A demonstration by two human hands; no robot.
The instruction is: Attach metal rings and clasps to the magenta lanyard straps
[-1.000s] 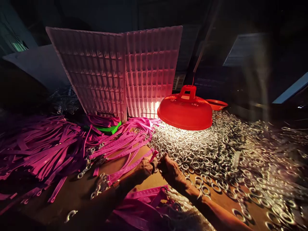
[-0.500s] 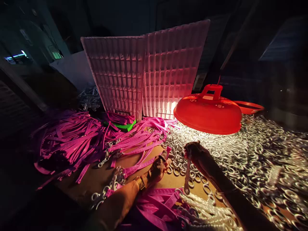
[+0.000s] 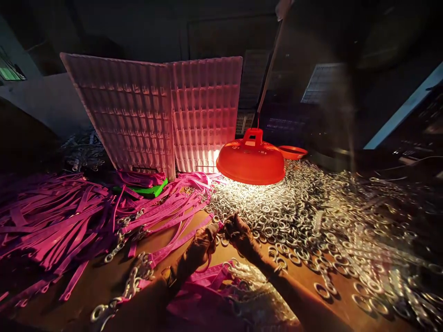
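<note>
My left hand (image 3: 206, 240) is closed on the end of a pink strap (image 3: 220, 224), which pokes out past its fingertips. My right hand (image 3: 239, 234) has come right up to that end, fingers pinched together; what they hold is hidden. Both hands are over the near edge of a large heap of metal rings (image 3: 266, 216). Beneath the wrists lies a bunch of pink straps (image 3: 197, 295) beside a pale, cord-like bundle (image 3: 258, 293). Left of my forearm, metal chain pieces (image 3: 136, 272) are joined to other pink straps.
A red lamp shade (image 3: 251, 161) hangs low over the rings, with a shallow red dish (image 3: 292, 152) behind it. Two upright ribbed panels (image 3: 204, 110) stand at the back. A green tray (image 3: 152, 190) and a big pile of pink straps (image 3: 44, 216) occupy the left.
My right hand has moved left to meet my left hand. The strip that dangled from my right hand no longer shows. The camera view has turned to the right.
</note>
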